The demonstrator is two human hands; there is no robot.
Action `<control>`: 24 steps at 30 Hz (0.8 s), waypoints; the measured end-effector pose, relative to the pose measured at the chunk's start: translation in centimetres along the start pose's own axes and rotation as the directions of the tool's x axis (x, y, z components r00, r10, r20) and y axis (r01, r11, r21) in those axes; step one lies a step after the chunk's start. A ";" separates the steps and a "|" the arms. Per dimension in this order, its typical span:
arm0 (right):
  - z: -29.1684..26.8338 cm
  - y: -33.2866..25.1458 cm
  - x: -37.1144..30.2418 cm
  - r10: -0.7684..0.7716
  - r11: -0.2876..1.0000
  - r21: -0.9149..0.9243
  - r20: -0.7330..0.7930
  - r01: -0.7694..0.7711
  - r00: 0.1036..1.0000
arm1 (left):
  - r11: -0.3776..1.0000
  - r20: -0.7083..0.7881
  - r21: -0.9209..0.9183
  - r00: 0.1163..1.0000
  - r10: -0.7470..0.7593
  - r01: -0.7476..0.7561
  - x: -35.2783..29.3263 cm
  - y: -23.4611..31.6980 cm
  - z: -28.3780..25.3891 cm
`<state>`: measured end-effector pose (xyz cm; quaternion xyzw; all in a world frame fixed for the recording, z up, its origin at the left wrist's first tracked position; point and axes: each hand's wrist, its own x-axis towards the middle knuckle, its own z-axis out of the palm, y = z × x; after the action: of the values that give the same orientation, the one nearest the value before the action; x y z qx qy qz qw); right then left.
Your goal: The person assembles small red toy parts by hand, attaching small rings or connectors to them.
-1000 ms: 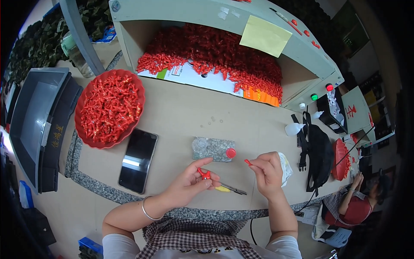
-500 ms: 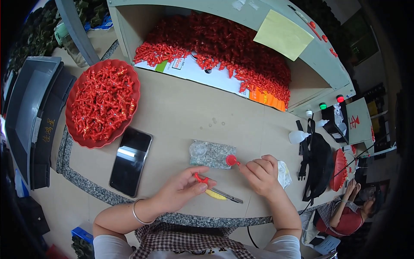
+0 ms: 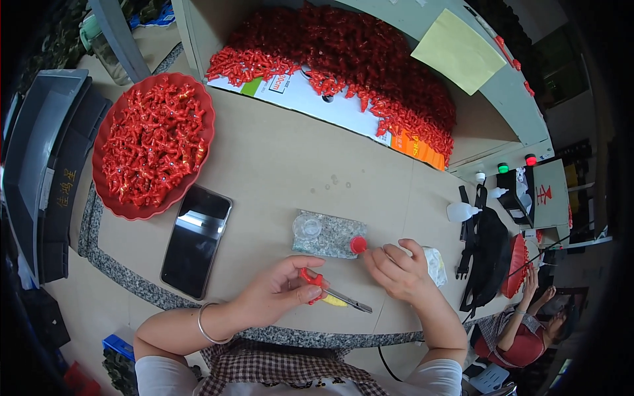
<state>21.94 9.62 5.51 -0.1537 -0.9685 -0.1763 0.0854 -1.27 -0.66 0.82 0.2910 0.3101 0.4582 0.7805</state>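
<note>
Between the thumb and fingers of my left hand (image 3: 281, 287) is a small red moulded piece (image 3: 312, 280). Just beside it, a slim metal tool (image 3: 350, 301) with a yellow part (image 3: 335, 301) slants out to the right; I cannot tell whether my left hand also holds it. My right hand (image 3: 399, 269) is closed, fingertips together, right of a red round cap (image 3: 358, 245). Whatever is in those fingertips is too small or hidden. The cap sits on a speckled grey stone block (image 3: 333, 232), with a clear round dish (image 3: 308, 228) at its left end.
A scalloped red tray (image 3: 205, 155) heaped with red pieces and a dark phone (image 3: 196, 241) lie left. The shelf box ahead holds a pile of red pieces (image 3: 343, 49). A white bottle (image 3: 461, 212), crumpled white wrap (image 3: 434, 266) and black bag (image 3: 485, 257) lie right. A co-worker (image 3: 522, 336) sits far right.
My right hand has shifted slightly right, away from the cap, and the thin red bit at its fingertips no longer shows. The red piece in my left hand has turned. The whole view has shifted slightly.
</note>
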 end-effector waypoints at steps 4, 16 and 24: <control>0.0 -0.1 0.2 -0.040 0.998 -0.036 0.017 0.041 0.999 | 1.000 0.012 -0.003 1.000 0.022 -0.022 0.0 -0.1 0.0; -0.2 0.2 0.4 -0.162 0.985 -0.054 0.059 0.165 0.985 | 0.998 -0.002 0.041 0.999 -0.049 0.049 0.0 0.0 0.0; -0.3 0.3 0.3 -0.193 0.974 -0.100 0.087 0.201 0.977 | 0.998 -0.005 0.042 0.999 -0.050 0.050 0.1 0.0 0.0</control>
<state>21.77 9.86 5.94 -0.0680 -0.9705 -0.2301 0.0216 -1.22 -0.62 0.79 0.2986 0.3286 0.4327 0.7847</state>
